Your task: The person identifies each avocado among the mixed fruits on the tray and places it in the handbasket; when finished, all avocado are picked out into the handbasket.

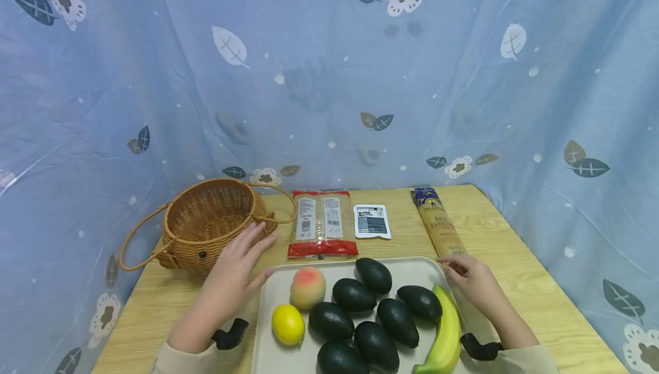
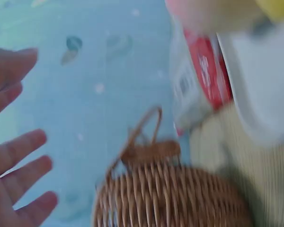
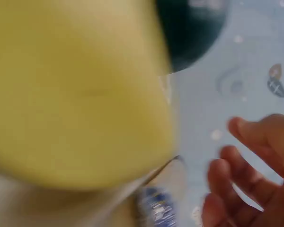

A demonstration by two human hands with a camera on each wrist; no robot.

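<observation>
My left hand hovers between the wicker basket and the tray's left edge, fingers spread and holding nothing. In the left wrist view its fingers stand apart beside the basket. At the tray's right corner is my right hand, fingers loosely bent with nothing in them, close to a packet of dry noodles. The cream tray holds a peach, a yellow lemon, several dark green avocados and a banana. In the right wrist view the banana looms large.
Behind the tray lie a clear packet with red ends and a small white packet with a dark label. The basket's two handles hang outward. A blue patterned curtain encloses the wooden table at the back and sides.
</observation>
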